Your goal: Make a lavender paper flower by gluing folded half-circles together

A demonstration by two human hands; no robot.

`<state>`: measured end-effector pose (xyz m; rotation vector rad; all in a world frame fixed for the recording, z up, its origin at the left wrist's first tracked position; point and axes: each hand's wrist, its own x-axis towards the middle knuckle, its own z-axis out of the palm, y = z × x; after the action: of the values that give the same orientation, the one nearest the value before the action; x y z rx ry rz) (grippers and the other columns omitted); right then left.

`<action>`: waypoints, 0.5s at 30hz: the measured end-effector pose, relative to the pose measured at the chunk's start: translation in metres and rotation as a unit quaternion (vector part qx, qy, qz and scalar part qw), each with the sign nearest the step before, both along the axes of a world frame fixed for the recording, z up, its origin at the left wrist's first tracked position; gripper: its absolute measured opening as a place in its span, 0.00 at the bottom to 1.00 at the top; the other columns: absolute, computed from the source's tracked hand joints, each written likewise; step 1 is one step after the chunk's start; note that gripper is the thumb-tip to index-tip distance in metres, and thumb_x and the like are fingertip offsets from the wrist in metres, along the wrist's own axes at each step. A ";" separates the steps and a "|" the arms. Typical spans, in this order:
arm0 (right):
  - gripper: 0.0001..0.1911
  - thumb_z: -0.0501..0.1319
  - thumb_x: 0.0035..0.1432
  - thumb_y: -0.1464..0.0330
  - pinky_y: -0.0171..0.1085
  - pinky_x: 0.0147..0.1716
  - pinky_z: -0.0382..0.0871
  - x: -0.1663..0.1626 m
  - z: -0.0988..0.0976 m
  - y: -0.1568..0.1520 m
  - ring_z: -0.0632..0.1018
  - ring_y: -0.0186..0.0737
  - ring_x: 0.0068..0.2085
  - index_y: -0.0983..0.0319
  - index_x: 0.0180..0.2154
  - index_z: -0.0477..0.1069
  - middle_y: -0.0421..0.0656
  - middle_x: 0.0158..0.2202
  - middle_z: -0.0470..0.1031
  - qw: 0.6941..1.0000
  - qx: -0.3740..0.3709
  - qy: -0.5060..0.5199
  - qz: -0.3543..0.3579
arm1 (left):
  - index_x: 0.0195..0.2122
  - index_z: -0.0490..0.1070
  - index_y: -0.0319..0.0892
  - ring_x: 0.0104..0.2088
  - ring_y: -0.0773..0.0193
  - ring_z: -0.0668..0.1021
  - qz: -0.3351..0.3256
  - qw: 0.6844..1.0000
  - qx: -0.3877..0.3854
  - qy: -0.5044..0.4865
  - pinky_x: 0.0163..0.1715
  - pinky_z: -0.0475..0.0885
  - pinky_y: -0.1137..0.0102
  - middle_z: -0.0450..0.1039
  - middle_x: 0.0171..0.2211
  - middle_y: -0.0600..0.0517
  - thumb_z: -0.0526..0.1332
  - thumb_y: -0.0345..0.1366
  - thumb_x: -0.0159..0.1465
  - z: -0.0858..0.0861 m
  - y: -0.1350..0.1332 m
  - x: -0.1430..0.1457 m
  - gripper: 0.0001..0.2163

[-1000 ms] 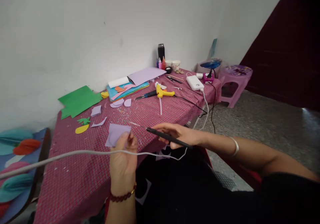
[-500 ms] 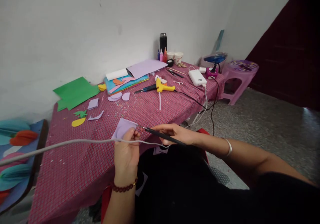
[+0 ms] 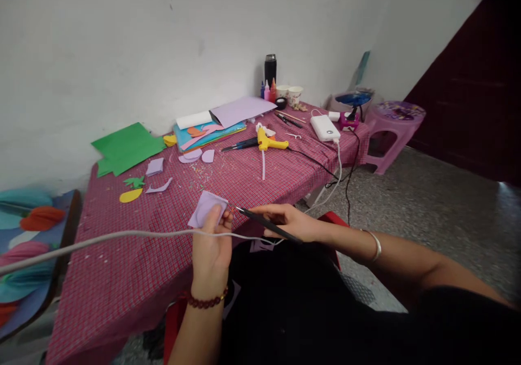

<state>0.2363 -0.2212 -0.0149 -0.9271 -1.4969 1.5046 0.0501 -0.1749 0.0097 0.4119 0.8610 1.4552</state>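
My left hand (image 3: 210, 248) is closed on a small lilac paper piece (image 3: 204, 207), held up over the near edge of the red checked table (image 3: 122, 267). My right hand (image 3: 290, 221) grips a thin black tool (image 3: 266, 225) with a white cord trailing from it. The tool's tip points left, right beside the paper's edge. A grey-white cable (image 3: 101, 240) runs across in front of my left hand.
On the table lie green paper sheets (image 3: 126, 147), a stack of coloured sheets (image 3: 211, 129), a yellow glue gun (image 3: 271, 142), scissors (image 3: 240, 146), a white power bank (image 3: 324, 127), small bottles and cups (image 3: 280, 91). A purple stool (image 3: 393, 126) stands at right.
The tool tip has come closer to the lilac paper, and my left hand has shifted slightly right with it. The view has shifted a little.
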 end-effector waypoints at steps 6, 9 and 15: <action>0.31 0.66 0.59 0.61 0.29 0.26 0.58 -0.001 -0.005 -0.005 0.62 0.28 0.28 0.62 0.62 0.66 0.35 0.28 0.63 1.000 0.013 -0.018 -0.004 | 0.33 0.74 0.40 0.30 0.70 0.78 0.009 1.000 0.013 -0.022 0.32 0.75 0.74 0.77 0.31 0.56 0.72 0.28 0.52 0.003 -0.001 0.002 0.10; 0.32 0.65 0.59 0.59 0.29 0.26 0.58 -0.001 -0.007 -0.006 0.61 0.28 0.27 0.62 0.62 0.65 0.35 0.28 0.61 1.000 0.009 -0.017 -0.009 | 0.33 0.74 0.40 0.32 0.68 0.80 0.014 1.000 0.014 -0.024 0.35 0.77 0.72 0.79 0.33 0.54 0.72 0.28 0.52 0.005 0.000 0.003 0.10; 0.33 0.67 0.58 0.59 0.29 0.28 0.58 0.001 -0.002 -0.003 0.62 0.28 0.29 0.61 0.62 0.64 0.35 0.29 0.60 0.999 0.023 -0.026 -0.002 | 0.33 0.75 0.41 0.33 0.66 0.80 0.008 0.999 0.054 0.006 0.35 0.77 0.70 0.79 0.33 0.54 0.74 0.29 0.47 0.001 -0.002 0.007 0.13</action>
<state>0.2370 -0.2245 -0.0170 -0.9486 -1.5594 1.4469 0.0567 -0.1771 0.0108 0.4966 0.7999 1.5190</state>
